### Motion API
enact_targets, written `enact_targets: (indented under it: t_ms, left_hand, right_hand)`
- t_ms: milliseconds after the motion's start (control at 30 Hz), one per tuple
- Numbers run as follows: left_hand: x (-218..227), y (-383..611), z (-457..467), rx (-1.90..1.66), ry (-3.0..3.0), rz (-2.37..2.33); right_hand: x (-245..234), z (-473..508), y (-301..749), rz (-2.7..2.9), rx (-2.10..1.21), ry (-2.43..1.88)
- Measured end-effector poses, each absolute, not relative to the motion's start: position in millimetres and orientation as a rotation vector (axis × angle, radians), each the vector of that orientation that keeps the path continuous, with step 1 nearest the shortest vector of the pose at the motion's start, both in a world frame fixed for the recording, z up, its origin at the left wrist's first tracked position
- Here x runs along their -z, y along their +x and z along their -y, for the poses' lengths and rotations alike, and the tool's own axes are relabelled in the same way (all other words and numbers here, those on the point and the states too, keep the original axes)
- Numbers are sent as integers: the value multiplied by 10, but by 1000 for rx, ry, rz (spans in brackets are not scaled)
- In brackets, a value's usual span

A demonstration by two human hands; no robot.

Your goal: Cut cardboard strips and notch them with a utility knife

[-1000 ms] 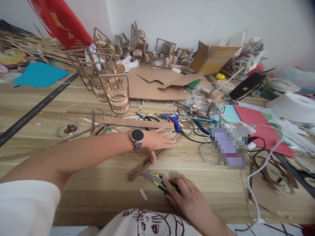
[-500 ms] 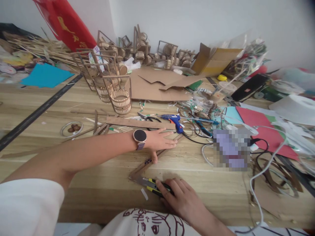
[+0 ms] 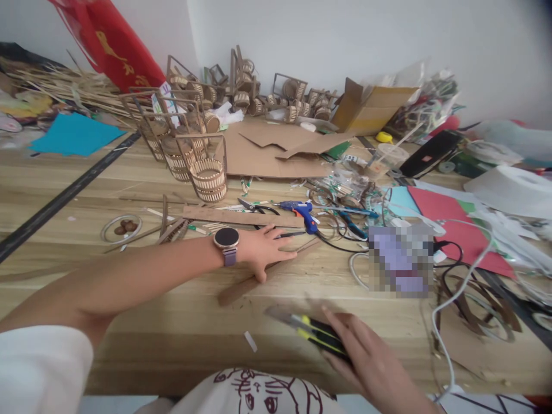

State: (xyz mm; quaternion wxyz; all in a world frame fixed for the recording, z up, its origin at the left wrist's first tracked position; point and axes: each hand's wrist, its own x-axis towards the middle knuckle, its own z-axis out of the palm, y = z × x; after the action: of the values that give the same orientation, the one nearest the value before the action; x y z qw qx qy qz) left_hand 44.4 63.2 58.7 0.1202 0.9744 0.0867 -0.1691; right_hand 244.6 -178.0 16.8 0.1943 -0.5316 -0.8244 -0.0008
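My left hand (image 3: 263,250) lies flat with its fingers spread, pressing a long brown cardboard strip (image 3: 235,292) onto the wooden table (image 3: 172,322). A round-faced watch (image 3: 226,238) sits on that wrist. My right hand (image 3: 366,359) is closed round a yellow and black utility knife (image 3: 308,329), which is lifted a little off the table to the right of the strip's near end and looks blurred.
A blue glue gun (image 3: 304,211), scissors (image 3: 250,206) and a flat cardboard bar (image 3: 241,217) lie just beyond my left hand. Woven cardboard baskets (image 3: 208,178) and flat cardboard sheets (image 3: 271,152) stand farther back. Cables, coloured paper and rings crowd the right side.
My right hand has pulled the knife off the strip's near end and moved it right and toward me. My left hand has slid slightly left, and the strip has turned with it.
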Motion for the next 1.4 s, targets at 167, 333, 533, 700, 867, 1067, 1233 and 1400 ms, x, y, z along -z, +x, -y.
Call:
enact_targets:
  t_ms: [167,333,533,700,867,1067,1233,1400]
  left_hand:
    - [-703,267,-430,357,2969,-393]
    - [-565,202,-51,246,2912,-749]
    - [-426,-3,-9,191,2797,-979]
    - [-472,-167,-92,176,2810,-1039]
    - [-565,-287,-142,14,2669,-1185]
    - [-558,-325,-136,-165,1940,-1069]
    - [-434,-259,-40,-151,1569,-913]
    - [-485,-178,25,-209,1477,-888]
  right_hand:
    - [-168,1709,2602,1627,-391,-1855]
    - [-297,1433,2460,958,-961,-1823]
    - [-304,1245,2368,623,-1237,-1608]
    - [-217,1167,2361,576,-1226,-1568]
    - [-219,1108,2424,692,-1097,-1585]
    - [-256,978,2566,956,-1076,-1637]
    - [-93,872,2729,1327,-723,-1884]
    - [-212,813,2578,1566,-43,-1837]
